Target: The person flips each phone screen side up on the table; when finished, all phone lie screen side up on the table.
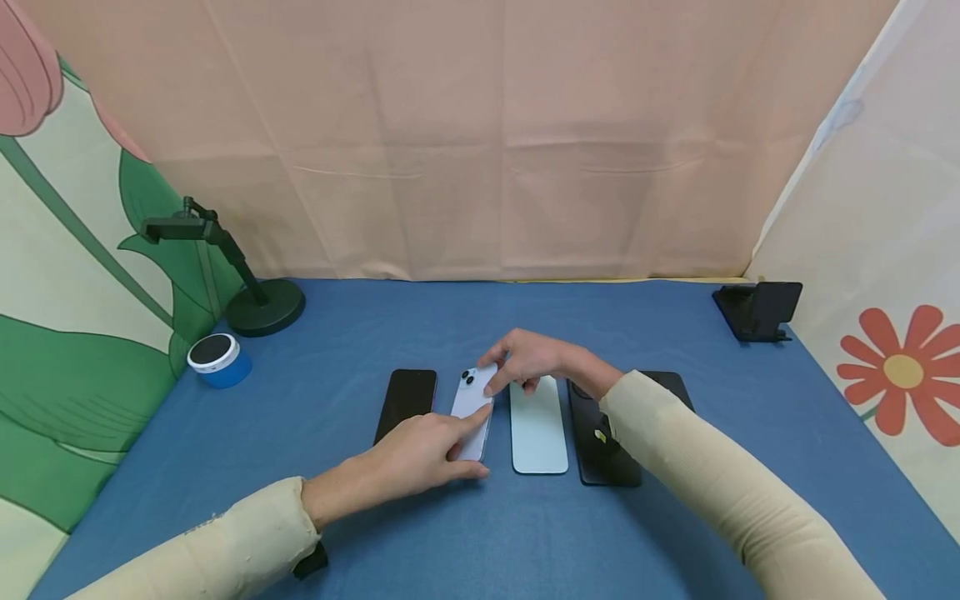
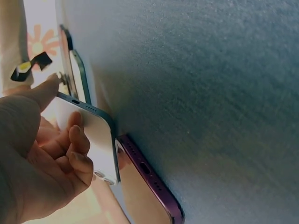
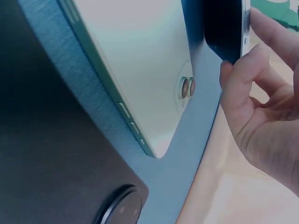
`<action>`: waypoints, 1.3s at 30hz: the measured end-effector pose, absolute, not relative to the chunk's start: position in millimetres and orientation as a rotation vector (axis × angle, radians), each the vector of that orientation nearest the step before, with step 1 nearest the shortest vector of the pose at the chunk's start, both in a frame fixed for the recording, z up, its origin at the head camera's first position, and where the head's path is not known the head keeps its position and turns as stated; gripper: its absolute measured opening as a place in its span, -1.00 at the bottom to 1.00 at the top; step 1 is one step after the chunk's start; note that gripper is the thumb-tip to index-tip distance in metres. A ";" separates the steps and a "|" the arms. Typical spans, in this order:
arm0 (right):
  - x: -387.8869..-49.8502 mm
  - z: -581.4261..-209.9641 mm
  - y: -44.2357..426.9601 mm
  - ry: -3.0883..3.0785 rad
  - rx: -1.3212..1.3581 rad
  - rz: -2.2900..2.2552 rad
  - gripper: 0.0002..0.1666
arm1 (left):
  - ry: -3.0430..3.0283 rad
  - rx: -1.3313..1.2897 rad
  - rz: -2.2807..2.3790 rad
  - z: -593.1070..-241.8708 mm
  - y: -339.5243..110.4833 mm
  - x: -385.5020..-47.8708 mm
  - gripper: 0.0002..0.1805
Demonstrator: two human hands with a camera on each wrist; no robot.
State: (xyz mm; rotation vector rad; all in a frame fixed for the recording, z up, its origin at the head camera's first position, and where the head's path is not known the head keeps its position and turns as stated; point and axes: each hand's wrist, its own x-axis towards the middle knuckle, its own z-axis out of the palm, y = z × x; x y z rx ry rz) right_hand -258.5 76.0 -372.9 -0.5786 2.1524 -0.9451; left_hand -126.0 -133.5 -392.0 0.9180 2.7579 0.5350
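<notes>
A pale lilac smartphone (image 1: 467,403) with a dual camera is raised and tilted over the blue table. My right hand (image 1: 534,358) pinches its upper end by the edges; the dark screen side shows in the right wrist view. My left hand (image 1: 422,454) reaches over its lower part, with the index finger straight against the right edge and the thumb near the bottom. In the left wrist view the other fingers (image 2: 78,140) curl loosely before its back. Left of it lies a black-screened phone (image 1: 405,398) with a purple frame; right of it, a mint phone (image 1: 538,437), back up.
A dark flat device (image 1: 611,462) with a round camera bump lies under my right forearm, beside another black slab (image 1: 671,385). A black stand (image 1: 765,310) is at back right. At back left stand a dark green arm stand (image 1: 264,312) and a blue-white round container (image 1: 220,362).
</notes>
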 end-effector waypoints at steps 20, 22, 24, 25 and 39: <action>-256.6 -376.8 81.0 2.149 -0.634 -1.064 -0.33 | 2.650 0.952 0.641 -383.6 -139.7 -130.7 -0.20; -255.3 -379.1 84.0 2.152 -0.654 -1.103 -0.32 | 2.655 0.935 0.636 -383.1 -140.3 -130.6 -0.20; -254.0 -380.4 87.3 2.149 -0.650 -1.143 -0.31 | 2.664 0.917 0.628 -382.2 -140.8 -130.2 -0.21; -253.3 -380.4 88.9 2.147 -0.648 -1.158 -0.30 | 2.672 0.907 0.626 -381.4 -140.9 -129.8 -0.21; -254.9 -382.3 105.4 2.193 -0.640 -1.193 -0.24 | 2.787 0.501 0.783 -372.0 -144.6 -122.0 -0.23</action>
